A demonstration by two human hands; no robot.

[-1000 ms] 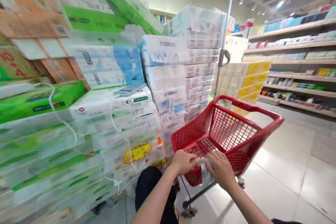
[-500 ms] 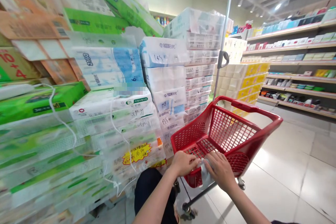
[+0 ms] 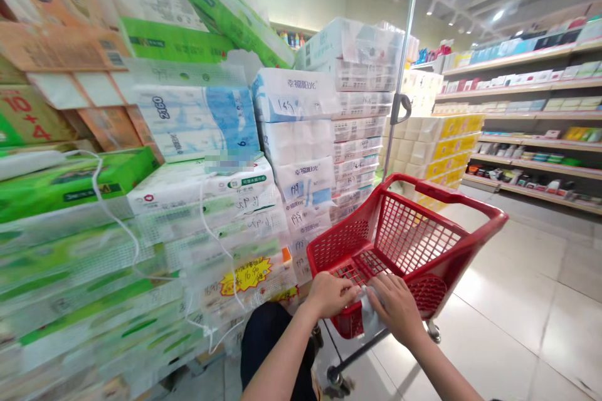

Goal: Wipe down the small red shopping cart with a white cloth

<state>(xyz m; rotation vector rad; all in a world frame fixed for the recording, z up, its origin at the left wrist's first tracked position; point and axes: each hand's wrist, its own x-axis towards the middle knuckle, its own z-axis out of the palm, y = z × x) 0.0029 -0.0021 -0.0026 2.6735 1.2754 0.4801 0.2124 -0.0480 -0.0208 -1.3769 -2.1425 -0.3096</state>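
Note:
A red plastic shopping cart [image 3: 439, 193] stands before me, its near rim under both my hands. My left hand [image 3: 330, 296] is closed over that rim, with the thumb and fingertips by the edge of a pale, thin cloth or wipe [image 3: 371, 318]. Beside it, my right hand [image 3: 394, 306] bends its fingers over the rim and presses the cloth against it. Part of the cloth hangs down the cart's near end below the fingers. The palms hide the rest of it. Through the grid, the basket's floor shows.
Stacked tissue packs [image 3: 296, 141] rise close on the left, with a white cord [image 3: 126, 225] draped over them. A metal pole [image 3: 404, 62] stands behind the cart. Stocked shelves [image 3: 527, 106] line the right side over pale floor tiles [image 3: 498, 313]. My dark-clad knee [image 3: 266, 344] is beside the cart.
The view has shifted very slightly. Both hands stay at the cart's near rim, and the cloth is still under the fingers.

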